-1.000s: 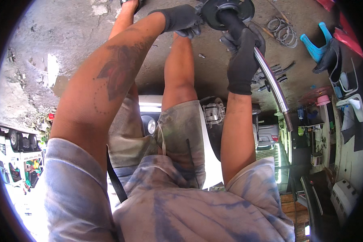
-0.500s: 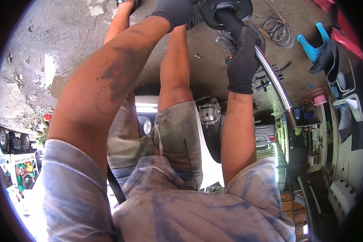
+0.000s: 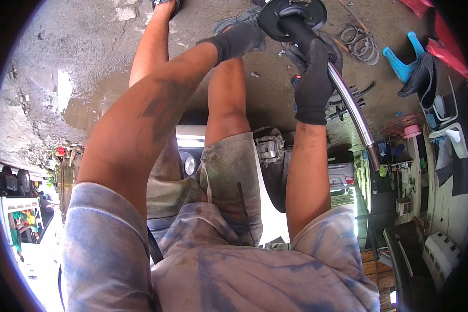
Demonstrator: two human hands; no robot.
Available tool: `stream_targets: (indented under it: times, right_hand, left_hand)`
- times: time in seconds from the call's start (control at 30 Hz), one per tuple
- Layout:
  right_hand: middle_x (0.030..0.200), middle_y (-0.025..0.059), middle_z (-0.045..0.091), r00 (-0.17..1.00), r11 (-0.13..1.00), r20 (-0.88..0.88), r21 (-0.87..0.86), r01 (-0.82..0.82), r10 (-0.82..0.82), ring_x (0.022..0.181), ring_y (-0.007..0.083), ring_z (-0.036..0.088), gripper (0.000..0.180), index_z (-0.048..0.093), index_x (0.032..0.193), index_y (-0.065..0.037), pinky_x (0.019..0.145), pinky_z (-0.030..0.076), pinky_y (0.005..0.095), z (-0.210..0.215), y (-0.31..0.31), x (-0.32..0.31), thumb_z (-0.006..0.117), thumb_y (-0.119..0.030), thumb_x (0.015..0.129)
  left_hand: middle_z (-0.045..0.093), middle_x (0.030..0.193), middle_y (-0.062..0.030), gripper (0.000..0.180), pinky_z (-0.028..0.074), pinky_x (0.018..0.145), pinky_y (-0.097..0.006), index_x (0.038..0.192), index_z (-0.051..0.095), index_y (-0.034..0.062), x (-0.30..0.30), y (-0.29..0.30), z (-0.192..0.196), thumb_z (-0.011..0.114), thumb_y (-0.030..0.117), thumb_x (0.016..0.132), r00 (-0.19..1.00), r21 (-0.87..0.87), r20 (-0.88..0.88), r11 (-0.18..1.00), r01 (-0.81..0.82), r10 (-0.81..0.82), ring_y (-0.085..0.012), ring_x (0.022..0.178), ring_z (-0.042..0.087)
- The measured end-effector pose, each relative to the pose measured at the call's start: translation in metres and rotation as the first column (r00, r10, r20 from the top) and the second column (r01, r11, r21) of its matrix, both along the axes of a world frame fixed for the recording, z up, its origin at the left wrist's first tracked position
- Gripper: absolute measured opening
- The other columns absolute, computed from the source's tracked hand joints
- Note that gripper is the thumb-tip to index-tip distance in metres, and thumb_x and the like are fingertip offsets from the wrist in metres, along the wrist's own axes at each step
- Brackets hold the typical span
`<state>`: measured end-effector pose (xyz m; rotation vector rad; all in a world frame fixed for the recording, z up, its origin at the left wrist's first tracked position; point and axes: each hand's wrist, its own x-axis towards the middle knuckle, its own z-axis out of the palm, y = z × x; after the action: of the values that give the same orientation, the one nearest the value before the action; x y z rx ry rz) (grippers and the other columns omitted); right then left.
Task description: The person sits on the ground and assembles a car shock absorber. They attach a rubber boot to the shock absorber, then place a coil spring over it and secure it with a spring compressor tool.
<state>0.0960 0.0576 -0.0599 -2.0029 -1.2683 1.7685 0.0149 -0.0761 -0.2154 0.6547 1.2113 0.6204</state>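
My right hand [image 3: 314, 78], in a dark glove, is wrapped round a shock absorber strut near the top of the view. The strut has a round black spring plate [image 3: 268, 21], a black sleeve [image 3: 300, 32] and a bare chrome rod [image 3: 351, 106] that slants down to the right. My left hand [image 3: 243, 40], also gloved, is at the left rim of the plate. Its fingers look stretched out and slightly blurred, with nothing visible in them; whether they touch the plate is unclear.
Wire coils [image 3: 364, 46] and loose metal parts [image 3: 351, 99] lie on the concrete floor to the right. Farther right is a light-blue plastic piece [image 3: 403, 57]. A brake caliper [image 3: 270, 148] shows beside my right forearm. A shoe [image 3: 236, 20] of mine is behind my left hand.
My left hand has come down and right, closer to the spring plate's rim, and my left elbow has shifted right. My right hand and the strut have barely moved.
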Motion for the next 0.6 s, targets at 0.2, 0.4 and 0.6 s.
stream_targets:
  times: [0.2, 0.4, 0.6]
  right_hand:
    - [0.103, 0.0204, 0.062, 0.998, 0.998, 0.030, -0.028, 0.061, -0.060, 0.078, 0.0255, 0.069, 0.039, 0.043, 0.123, -0.001, 0.071, 0.060, 0.0344, -0.004, 0.002, 0.004, 0.058, -0.021, 0.093]
    - [0.103, 0.0206, 0.061, 1.000, 1.000, 0.028, 0.008, -0.008, 0.008, 0.077, 0.0254, 0.068, 0.041, 0.042, 0.124, -0.001, 0.071, 0.060, 0.0340, 0.002, 0.001, -0.005, 0.058, -0.022, 0.092]
    - [0.103, 0.0181, 0.062, 1.000, 1.000, 0.005, -0.026, 0.008, -0.008, 0.080, 0.0249, 0.068, 0.039, 0.047, 0.121, -0.001, 0.072, 0.060, 0.0360, -0.006, 0.000, 0.005, 0.058, -0.025, 0.093]
  left_hand:
    - [0.058, 0.069, -0.0010, 0.025, 0.051, 0.060, -0.035, 0.086, 0.065, 0.0069, 0.008, 0.010, 0.065, 0.052, 0.027, 0.094, 0.661, -0.796, 0.271, 0.549, -0.255, 0.700, -0.0190, 0.064, 0.061]
    - [0.053, 0.062, -0.0064, 0.029, 0.044, 0.051, -0.037, 0.071, 0.054, 0.0062, 0.022, 0.014, 0.057, 0.054, 0.026, 0.091, 0.604, -0.705, 0.082, 0.475, -0.527, 0.793, -0.0226, 0.057, 0.054]
    - [0.063, 0.076, -0.0188, 0.030, 0.048, 0.076, -0.046, 0.084, 0.062, 0.0015, -0.007, -0.016, -0.009, 0.059, 0.032, 0.086, 0.848, -0.037, -0.497, 0.971, -0.236, 0.187, -0.0434, 0.080, 0.060]
